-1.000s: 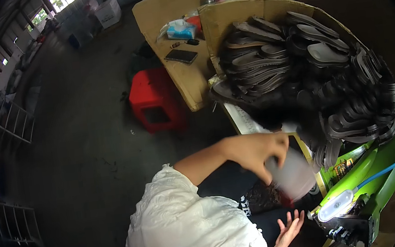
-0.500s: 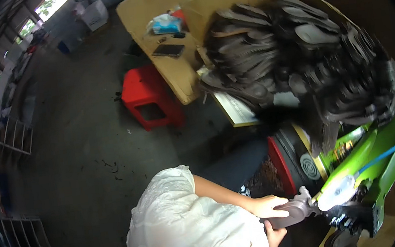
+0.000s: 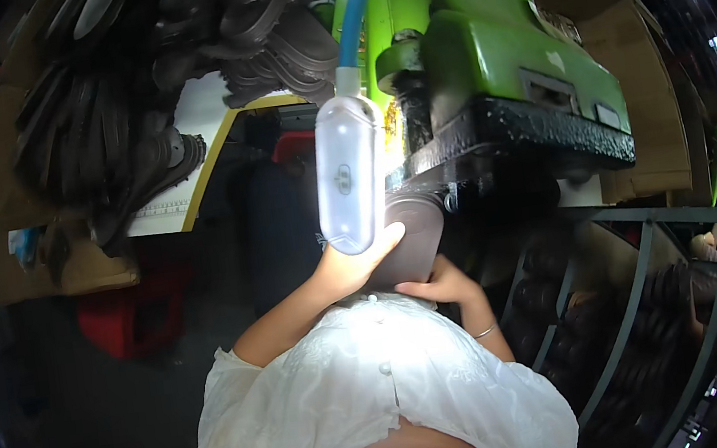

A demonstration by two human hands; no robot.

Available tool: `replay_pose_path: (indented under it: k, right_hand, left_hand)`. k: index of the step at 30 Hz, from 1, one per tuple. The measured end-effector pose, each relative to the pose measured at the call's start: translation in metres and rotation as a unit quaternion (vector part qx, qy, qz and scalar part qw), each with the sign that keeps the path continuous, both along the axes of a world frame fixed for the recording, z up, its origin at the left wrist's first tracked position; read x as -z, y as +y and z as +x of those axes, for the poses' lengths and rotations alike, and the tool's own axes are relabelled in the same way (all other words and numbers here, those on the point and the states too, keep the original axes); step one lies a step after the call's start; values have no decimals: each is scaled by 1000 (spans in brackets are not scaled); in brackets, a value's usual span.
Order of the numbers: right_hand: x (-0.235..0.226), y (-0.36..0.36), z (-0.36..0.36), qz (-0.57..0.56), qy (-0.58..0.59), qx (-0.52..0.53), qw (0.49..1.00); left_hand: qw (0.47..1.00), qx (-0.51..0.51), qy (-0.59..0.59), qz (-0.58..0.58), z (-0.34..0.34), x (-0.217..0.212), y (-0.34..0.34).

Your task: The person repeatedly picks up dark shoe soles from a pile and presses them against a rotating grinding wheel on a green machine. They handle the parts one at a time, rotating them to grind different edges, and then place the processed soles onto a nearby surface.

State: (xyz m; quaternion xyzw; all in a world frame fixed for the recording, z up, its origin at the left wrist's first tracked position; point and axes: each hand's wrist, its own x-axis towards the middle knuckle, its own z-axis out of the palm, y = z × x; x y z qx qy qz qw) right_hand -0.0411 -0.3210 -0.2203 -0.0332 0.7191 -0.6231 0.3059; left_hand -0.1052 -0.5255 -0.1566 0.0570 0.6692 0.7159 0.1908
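Between my two hands is a dark brown shoe sole (image 3: pixel 411 249), held close in front of my body under the head of a green machine (image 3: pixel 490 55). My left hand (image 3: pixel 348 270) grips the sole's left side, its thumb lying on top; a lit lamp (image 3: pixel 348 176) on a blue neck partly covers that hand. At the sole's near right edge, my right hand (image 3: pixel 448 283) is closed with thumb and fingers on the rim. The sole's far end reaches the dark underside of the machine, where the contact point is hidden.
Dark soles (image 3: pixel 70 134) lie heaped at the upper left on a white worktop (image 3: pixel 167 213) with a yellow edge. A red stool (image 3: pixel 133 319) stands left on the floor. Right of me is a metal rack (image 3: pixel 629 316) with many soles; cardboard (image 3: pixel 652 134) stands behind it.
My view has swung right, bringing the machine and lamp to the centre. Both hands still hold the sole, which now lies under the machine's head.
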Motion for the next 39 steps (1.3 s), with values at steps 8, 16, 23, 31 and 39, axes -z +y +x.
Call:
replay_pose_path:
  k: [8, 16, 23, 31, 39]
  right_hand:
    - [-27, 122, -20, -88, 124, 212, 965]
    - [-62, 68, -76, -251, 198, 331, 888]
    - [-44, -1, -63, -355, 182, 335, 853]
    - [-58, -40, -70, -183, 187, 234, 936]
    - [-69, -40, -94, -101, 278, 114, 948]
  left_hand:
    - [998, -4, 40, 43, 4, 24, 5]
    - [996, -57, -63, 2, -2, -20, -16]
    - [987, -122, -10, 101, -4, -3, -72]
    - [995, -41, -89, 16, -8, 45, -129]
    - [947, 251, 137, -144, 3, 66, -40]
